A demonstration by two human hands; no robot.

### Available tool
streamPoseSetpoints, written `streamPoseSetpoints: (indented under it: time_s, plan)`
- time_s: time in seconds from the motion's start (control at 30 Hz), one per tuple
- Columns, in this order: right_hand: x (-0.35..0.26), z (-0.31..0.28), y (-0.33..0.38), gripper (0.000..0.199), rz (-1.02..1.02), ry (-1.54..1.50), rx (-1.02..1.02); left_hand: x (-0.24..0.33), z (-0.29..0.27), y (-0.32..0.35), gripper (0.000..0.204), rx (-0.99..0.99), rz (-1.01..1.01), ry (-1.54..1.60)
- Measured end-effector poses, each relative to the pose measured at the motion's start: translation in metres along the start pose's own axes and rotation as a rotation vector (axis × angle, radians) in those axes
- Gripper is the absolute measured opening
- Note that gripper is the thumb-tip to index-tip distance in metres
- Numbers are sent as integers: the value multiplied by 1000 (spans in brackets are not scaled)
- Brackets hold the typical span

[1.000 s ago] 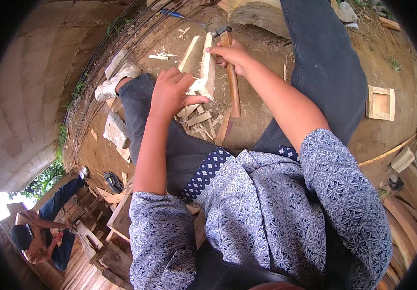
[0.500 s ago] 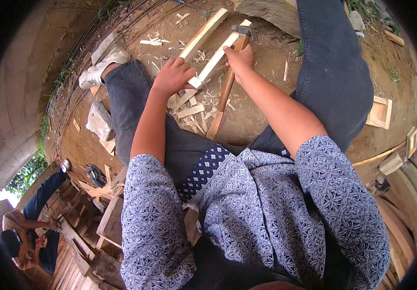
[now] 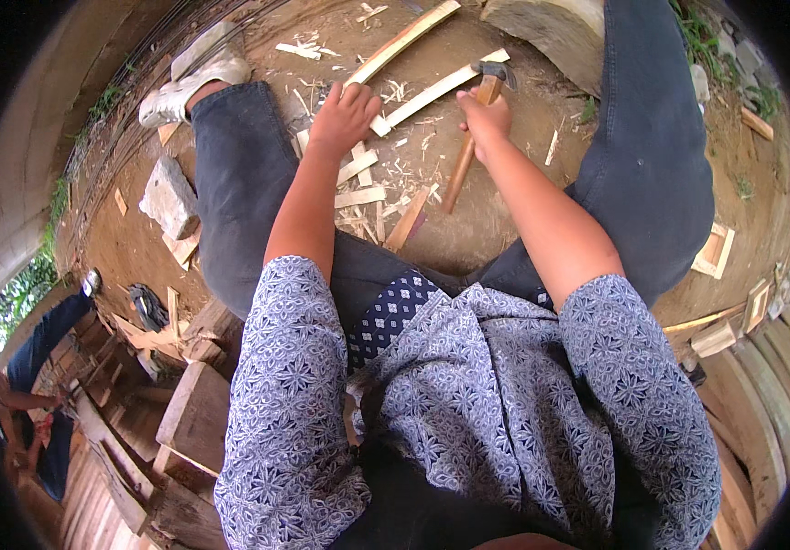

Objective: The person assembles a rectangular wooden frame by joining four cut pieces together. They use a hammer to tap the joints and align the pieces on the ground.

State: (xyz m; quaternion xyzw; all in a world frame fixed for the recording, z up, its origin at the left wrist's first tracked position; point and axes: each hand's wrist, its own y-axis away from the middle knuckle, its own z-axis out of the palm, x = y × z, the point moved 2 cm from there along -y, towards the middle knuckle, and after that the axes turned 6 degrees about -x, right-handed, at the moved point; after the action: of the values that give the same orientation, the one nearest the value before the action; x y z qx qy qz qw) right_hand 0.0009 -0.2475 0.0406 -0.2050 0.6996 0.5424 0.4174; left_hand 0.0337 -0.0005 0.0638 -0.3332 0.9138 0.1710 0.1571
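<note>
My right hand (image 3: 488, 121) is wrapped round the wooden handle of a hammer (image 3: 462, 174). Its dark metal head points up and away, beside the far end of a pale wooden strip (image 3: 445, 90). On the left, my left hand (image 3: 345, 117) is closed, fingers curled over the near end of a second pale strip (image 3: 404, 41). The near end of the first strip lies close by its fingertips. The two strips slant away from me, apart at their far ends. What sits under the left palm is hidden.
Wood offcuts (image 3: 359, 197) and shavings litter the dirt between my legs. A large stone block (image 3: 551, 32) stands at the far side, a pale rock (image 3: 170, 197) by my left leg. Small wooden frames (image 3: 714, 250) lie at right. Another person (image 3: 33, 403) works at lower left among planks.
My right hand has come away from the pale strip and moved right with the hammer. My left hand stays at the strips' near ends. The view has shifted slightly.
</note>
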Motion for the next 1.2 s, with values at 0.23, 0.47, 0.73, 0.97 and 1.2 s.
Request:
streamPoseSetpoints:
  time_s: [0.23, 0.47, 0.73, 0.97, 1.2]
  plan:
    - [5, -9, 10, 26, 3, 115, -144, -19, 10, -19, 57, 38, -167, 12]
    - [-15, 5, 34, 27, 64, 298, -277, -21, 14, -11, 88, -48, -463, 265]
    - [-7, 35, 52, 33, -476, 739, -440, -20, 43, 5, 136, 247, -796, 939]
    - [-71, 81, 86, 34, -680, 581, -558, -20, 38, 12, 139, 65, -889, 950]
    - [-30, 86, 35, 40, -565, 1037, -501, -20, 38, 7, 145, -3, -854, 869]
